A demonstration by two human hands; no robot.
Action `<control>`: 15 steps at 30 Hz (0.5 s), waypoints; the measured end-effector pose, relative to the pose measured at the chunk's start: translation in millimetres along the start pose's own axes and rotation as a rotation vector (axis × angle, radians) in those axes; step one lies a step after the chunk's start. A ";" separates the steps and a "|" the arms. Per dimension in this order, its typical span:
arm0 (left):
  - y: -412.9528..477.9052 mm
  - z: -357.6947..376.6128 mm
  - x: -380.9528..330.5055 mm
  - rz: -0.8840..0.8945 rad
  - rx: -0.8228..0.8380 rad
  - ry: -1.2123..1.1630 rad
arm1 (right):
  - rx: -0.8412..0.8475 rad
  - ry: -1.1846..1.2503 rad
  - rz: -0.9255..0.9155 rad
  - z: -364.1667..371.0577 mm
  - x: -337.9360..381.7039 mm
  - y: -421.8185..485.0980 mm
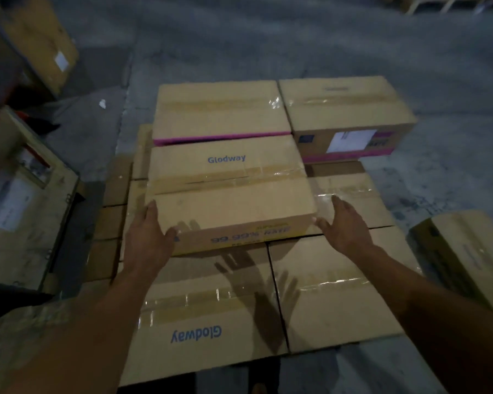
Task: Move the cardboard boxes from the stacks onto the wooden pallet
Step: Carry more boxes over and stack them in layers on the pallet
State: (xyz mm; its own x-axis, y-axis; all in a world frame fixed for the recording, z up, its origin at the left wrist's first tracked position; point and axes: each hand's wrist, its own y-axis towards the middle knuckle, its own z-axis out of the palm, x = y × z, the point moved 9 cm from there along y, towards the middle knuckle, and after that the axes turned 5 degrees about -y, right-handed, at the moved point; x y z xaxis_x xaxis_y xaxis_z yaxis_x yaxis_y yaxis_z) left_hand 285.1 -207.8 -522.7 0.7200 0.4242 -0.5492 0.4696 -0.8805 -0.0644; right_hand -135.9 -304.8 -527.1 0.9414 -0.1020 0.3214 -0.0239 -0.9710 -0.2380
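Box: tan taped cardboard box (228, 194) is lying atop brown bottom-layer boxes (208, 308).
Hands: left hand (150, 237) is pressing its near corner, straight-fingered; right hand (343, 226), spread, is flanking the other.
Progress: second tier is filling; brown floor carton (467, 251) is waiting.

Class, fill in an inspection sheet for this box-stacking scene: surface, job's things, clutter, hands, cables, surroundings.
Surface: grey concrete floor; brown slats at the stack's left edge, maybe the pallet.
Job's things: top box lies flat on a lower layer of boxes; rear boxes behind it.
Clutter: loose box on the floor, right.
Hands: left hand at the top box's near left corner; right hand at its right side.
Cables: nothing seen.
Surroundings: dim; crate and stack at left.
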 end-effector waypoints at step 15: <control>-194.4 -68.9 -291.0 0.574 0.059 -0.008 | -0.454 0.215 0.322 -218.6 -194.4 -279.9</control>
State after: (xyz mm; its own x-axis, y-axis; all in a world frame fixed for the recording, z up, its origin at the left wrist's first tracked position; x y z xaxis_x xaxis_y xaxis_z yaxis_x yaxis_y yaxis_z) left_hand 19.5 -145.5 -292.9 0.8469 -0.1262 -0.5165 -0.0242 -0.9796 0.1997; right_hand -385.7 -60.5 -322.6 0.7749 -0.4024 0.4875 -0.4829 -0.8745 0.0457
